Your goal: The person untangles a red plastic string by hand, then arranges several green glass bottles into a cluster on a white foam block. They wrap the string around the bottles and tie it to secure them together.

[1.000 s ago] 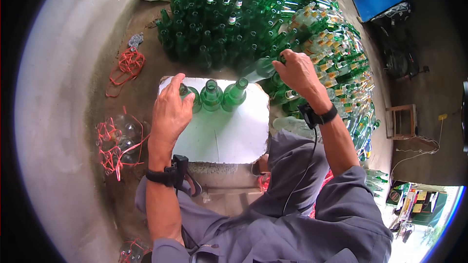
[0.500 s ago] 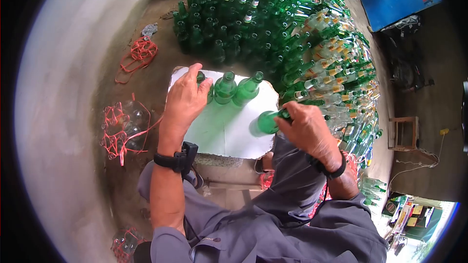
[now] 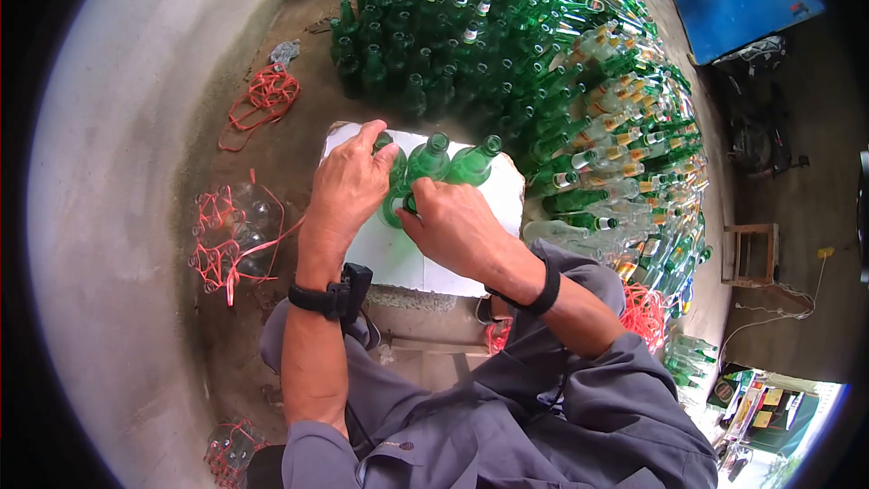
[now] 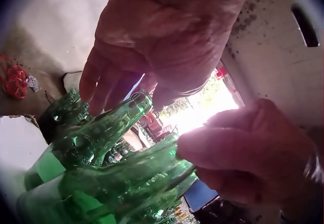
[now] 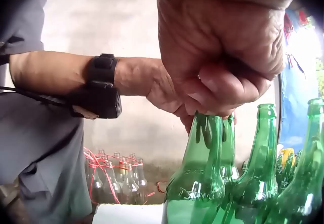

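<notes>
Four fingers and thumb of my left hand (image 3: pixel 348 183) lie relaxed about the neck of the leftmost green glass bottle (image 4: pixel 93 140), which stands on a white slab (image 3: pixel 385 258). My right hand (image 3: pixel 460 228) grips another green bottle (image 5: pixel 195 171) by the top of its neck, its fingers curled over the mouth. That bottle is upright at the near side of the row, close against the leftmost one. Two more green bottles, a middle one (image 3: pixel 428 161) and a right one (image 3: pixel 473 163), stand beside them on the slab.
Many green bottles (image 3: pixel 416 95) stand on the floor beyond the slab, with clear ones (image 3: pixel 625 131) to the right. Clear bottles tied with red strap (image 3: pixel 237 235) and a heap of red strap (image 3: pixel 270 95) lie left, near a pale wall (image 3: pixel 136 172).
My right hand has brought a green bottle from the right, past the slab's right edge, to the row's near left end. The left hand has stayed by the leftmost bottle.
</notes>
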`<state>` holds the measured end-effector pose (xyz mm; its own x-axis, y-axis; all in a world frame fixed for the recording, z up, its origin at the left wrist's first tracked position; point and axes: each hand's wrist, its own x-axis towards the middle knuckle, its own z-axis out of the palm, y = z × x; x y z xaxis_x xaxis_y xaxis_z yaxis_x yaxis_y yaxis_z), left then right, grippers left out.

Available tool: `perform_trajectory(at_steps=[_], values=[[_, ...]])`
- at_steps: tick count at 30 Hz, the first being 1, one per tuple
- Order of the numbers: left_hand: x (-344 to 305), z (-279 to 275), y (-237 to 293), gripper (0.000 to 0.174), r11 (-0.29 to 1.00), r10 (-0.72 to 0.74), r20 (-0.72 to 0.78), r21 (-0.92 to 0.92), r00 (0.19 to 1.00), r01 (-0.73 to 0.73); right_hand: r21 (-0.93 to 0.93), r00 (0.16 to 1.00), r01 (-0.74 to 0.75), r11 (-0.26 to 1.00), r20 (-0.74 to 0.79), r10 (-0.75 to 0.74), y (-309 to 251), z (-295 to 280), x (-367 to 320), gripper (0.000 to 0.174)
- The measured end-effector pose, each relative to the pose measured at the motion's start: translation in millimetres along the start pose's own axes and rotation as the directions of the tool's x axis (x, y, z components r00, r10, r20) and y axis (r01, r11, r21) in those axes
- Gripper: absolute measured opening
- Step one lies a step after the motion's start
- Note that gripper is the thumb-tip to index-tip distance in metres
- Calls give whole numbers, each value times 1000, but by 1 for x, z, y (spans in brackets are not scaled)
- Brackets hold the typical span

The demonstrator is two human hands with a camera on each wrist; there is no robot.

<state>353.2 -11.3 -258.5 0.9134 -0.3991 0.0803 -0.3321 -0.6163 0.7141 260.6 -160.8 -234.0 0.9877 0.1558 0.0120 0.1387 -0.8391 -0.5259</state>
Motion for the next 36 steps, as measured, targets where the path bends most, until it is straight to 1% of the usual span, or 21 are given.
perform_trajectory(at_steps=[2, 5, 8, 9, 10, 11, 12, 13, 14, 15, 17, 18, 20, 24, 26, 27, 29, 31, 33, 35, 36], values=[[0, 1, 1, 38, 1000, 4, -15, 12, 1000, -3, 1, 1000, 5, 1000, -10, -5, 3, 10, 6, 31], [0, 1, 0, 40, 1000, 23, -21, 9, 1000, -23, 1, 998, 53, 999, -35, -52, 10, 23, 12, 30], [-1, 3, -1, 40, 999, 44, -42, 21, 998, -43, 46, 995, 68, 997, -79, -64, 11, 29, 15, 30], [0, 3, 0, 40, 999, 50, -42, 20, 998, -49, 66, 990, 96, 993, -113, -88, 13, 33, 15, 29], [0, 2, 0, 41, 1000, 24, -24, 10, 999, -24, 87, 983, 125, 988, -146, -112, 14, 38, 14, 28], [-1, 2, 0, 41, 1000, 0, -5, 1, 1000, 0, 85, 982, 124, 989, -151, -110, 15, 43, 14, 28], [-1, 2, -1, 41, 1000, 6, -5, 2, 1000, -6, 64, 983, 126, 990, -146, -116, 16, 48, 13, 27], [-1, 4, -3, 42, 999, 39, -34, 14, 999, -38, 43, 983, 128, 991, -140, -121, 15, 49, 13, 27], [-2, 5, -3, 42, 997, 71, -62, 26, 996, -69, 46, 989, 98, 994, -120, -92, 15, 50, 12, 28], [-2, 5, -2, 42, 997, 76, -60, 25, 995, -74, 44, 988, 95, 995, -124, -89, 15, 51, 13, 28], [-2, 2, 3, 44, 1000, 2, -16, 2, 1000, -2, 119, 981, 126, 985, -166, -105, 15, 55, 14, 31], [-2, 1, 4, 44, 1000, 8, -15, 2, 1000, -7, 117, 980, 124, 985, -171, -103, 16, 57, 15, 31], [-3, -1, 6, 47, 1000, 2, 2, 17, 1000, -2, 224, 990, 79, 971, -128, -51, 19, 60, 16, 30], [-3, 0, 7, 51, 999, -2, 1, 36, 1000, 2, 232, 986, 119, 965, -145, -87, 25, 58, 8, 33], [-4, -1, 8, 52, 999, -32, 28, 32, 999, 31, 117, 996, -36, 993, 87, 26, 16, 34, 1, 35], [-4, 0, 7, 52, 999, -33, 23, 31, 999, 33, 114, 996, -32, 993, 88, 22, 11, 17, -1, 35], [-4, 2, 5, 52, 1000, 21, -48, 18, 999, -20, 73, 962, -111, 991, 259, 89, 0, -29, -1, 40], [-5, 1, 4, 53, 999, 28, -66, 17, 997, -27, 148, 990, -68, 987, 135, 48, 0, -68, 0, 40], [-6, -2, 5, 54, 999, 39, -80, 16, 996, -37, 60, 999, -33, 998, 21, 32, 12, -94, 11, 37], [-6, -6, 8, 55, 998, 69, -127, 22, 990, -66, -66, 1000, -8, 998, 16, 9, 31, -109, 37, 35], [-6, -5, 7, 55, 998, 68, -130, 18, 989, -66, -139, 998, -20, 990, 53, 27, 41, -116, 53, 34]])
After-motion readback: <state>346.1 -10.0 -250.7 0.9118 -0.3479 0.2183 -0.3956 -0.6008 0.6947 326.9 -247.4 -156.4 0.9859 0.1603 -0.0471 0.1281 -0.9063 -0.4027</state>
